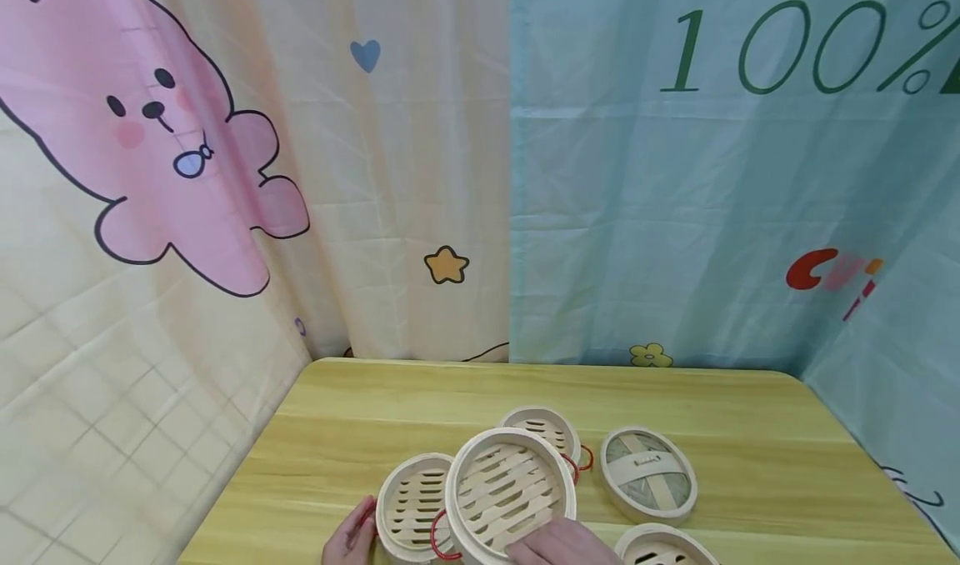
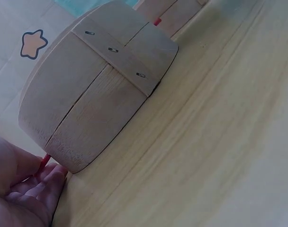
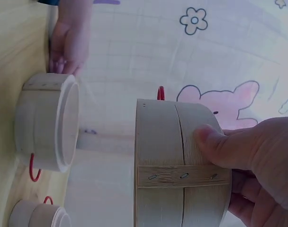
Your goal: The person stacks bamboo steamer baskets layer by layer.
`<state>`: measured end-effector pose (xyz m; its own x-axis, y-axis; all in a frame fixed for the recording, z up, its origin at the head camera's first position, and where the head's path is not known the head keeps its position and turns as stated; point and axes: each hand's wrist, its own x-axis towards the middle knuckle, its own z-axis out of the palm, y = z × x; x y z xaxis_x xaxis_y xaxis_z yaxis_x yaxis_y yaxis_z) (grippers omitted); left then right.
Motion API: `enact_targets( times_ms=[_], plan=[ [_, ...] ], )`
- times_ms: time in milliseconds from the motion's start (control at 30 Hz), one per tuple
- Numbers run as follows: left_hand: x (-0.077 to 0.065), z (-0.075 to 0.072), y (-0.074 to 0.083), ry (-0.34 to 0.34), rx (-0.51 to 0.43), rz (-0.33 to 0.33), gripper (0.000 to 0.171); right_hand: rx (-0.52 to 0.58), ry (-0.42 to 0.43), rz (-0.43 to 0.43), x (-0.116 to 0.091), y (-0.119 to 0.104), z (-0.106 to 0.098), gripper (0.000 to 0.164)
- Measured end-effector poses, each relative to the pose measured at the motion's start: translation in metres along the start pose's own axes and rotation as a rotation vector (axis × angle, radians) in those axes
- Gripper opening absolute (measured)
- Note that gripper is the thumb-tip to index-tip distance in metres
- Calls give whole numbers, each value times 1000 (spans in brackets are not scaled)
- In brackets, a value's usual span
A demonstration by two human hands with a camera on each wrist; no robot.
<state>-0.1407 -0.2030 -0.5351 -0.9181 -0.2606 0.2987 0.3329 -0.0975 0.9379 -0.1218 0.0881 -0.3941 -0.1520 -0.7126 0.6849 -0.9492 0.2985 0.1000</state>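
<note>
My right hand (image 1: 562, 543) grips the side wall of a round bamboo steamer basket (image 3: 158, 142), thumb on the outside and fingers at its edge. The right wrist view shows this basket held up off the table; a red loop handle (image 1: 437, 538) hangs from its left side. Lower left, my left hand (image 1: 349, 537) pinches the red loop handle (image 2: 45, 161) of a second steamer basket (image 1: 418, 498). That second basket stands on the table, its stapled bamboo wall filling much of the left wrist view. The held basket overlaps its right edge in the head view.
Behind the held basket stands another steamer basket (image 1: 542, 420) with red handles. A round woven lid (image 1: 649, 472) lies to the right on the wooden table (image 1: 780, 457). One more basket (image 1: 654, 535) sits at the front right. Printed curtains (image 1: 420, 173) hang around the table.
</note>
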Motion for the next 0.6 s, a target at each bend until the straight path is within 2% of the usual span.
enact_targets(
  times_ms=[33,67,267,367,600],
  plan=[
    [0,0,-1,-4,-2,10,37,-17,74,-42,3,0,0,17],
    [0,-1,-1,-8,-4,17,38,-86,160,-93,6,1,2,22],
    [-1,-3,-1,-12,34,0,40,-46,128,-87,34,-2,7,24],
    [-1,-3,2,2,84,-25,39,-57,134,-99,44,-3,14,25],
    [-1,2,10,51,222,-122,37,-56,133,-105,49,3,32,25]
  ],
)
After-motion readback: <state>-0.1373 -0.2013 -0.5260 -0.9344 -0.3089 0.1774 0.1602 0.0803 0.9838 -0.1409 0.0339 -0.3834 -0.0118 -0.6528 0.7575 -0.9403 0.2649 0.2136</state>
